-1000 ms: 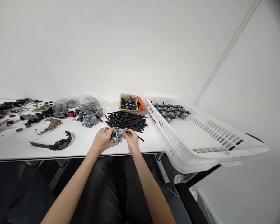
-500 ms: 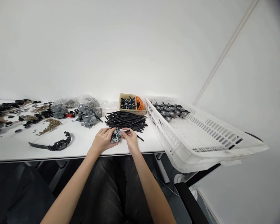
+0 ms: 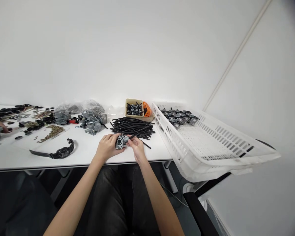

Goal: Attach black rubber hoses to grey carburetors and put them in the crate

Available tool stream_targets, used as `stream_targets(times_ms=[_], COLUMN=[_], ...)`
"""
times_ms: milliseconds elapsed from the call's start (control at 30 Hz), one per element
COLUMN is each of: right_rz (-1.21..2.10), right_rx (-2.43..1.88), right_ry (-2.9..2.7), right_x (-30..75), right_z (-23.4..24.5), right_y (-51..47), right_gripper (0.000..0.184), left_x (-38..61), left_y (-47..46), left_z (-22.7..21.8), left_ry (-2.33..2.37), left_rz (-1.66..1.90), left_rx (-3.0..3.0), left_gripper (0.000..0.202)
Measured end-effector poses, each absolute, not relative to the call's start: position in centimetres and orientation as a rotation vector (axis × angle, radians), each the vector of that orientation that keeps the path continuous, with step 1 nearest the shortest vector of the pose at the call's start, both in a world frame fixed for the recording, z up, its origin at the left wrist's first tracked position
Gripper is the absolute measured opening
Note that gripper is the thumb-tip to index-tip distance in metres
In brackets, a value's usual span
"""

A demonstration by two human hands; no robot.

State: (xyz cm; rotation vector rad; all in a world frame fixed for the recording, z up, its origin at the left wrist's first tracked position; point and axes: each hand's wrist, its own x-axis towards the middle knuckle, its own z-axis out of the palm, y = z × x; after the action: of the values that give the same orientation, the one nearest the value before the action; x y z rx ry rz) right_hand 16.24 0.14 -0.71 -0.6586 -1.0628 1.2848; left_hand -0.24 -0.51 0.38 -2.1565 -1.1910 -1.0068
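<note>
**Holding a grey metal carburetor above the near part of the white surface**

The left hand is closed around the carburetor's left side, and the right hand grips its right side with the fingertips. A thin black tube runs from near those fingertips toward the far right, though whether it is joined to the carburetor is too small to tell.

Just beyond the hands lies a loose bundle of black tubing, with a few ends pointing toward the near right. Farther back, a beige box holds small black-and-silver parts, and an orange basket sits against its right side. To the right, a large white perforated crate holds a group of carburetors at its far end.

Left of the hands stands a heap of more carburetors, with clear plastic bags behind it. Farther left are a black wristwatch and a scatter of brass parts — and at the far left edge, a co-worker's hand reaches among the black rings.
</note>
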Motion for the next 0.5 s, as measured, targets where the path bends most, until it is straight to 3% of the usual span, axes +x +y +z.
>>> stream_targets(times_ms=[500], right_rz=[1.235], right_rx=[-0.705], right_ry=[-1.058], right_x=[15.89], right_z=[-0.78], right_y=[0.14], right_gripper=[0.031], left_x=[-0.51], left_y=[-0.27], left_z=[0.13], left_ry=[-1.172], left_rz=[-1.000], left_rx=[-2.177], left_gripper=[0.054])
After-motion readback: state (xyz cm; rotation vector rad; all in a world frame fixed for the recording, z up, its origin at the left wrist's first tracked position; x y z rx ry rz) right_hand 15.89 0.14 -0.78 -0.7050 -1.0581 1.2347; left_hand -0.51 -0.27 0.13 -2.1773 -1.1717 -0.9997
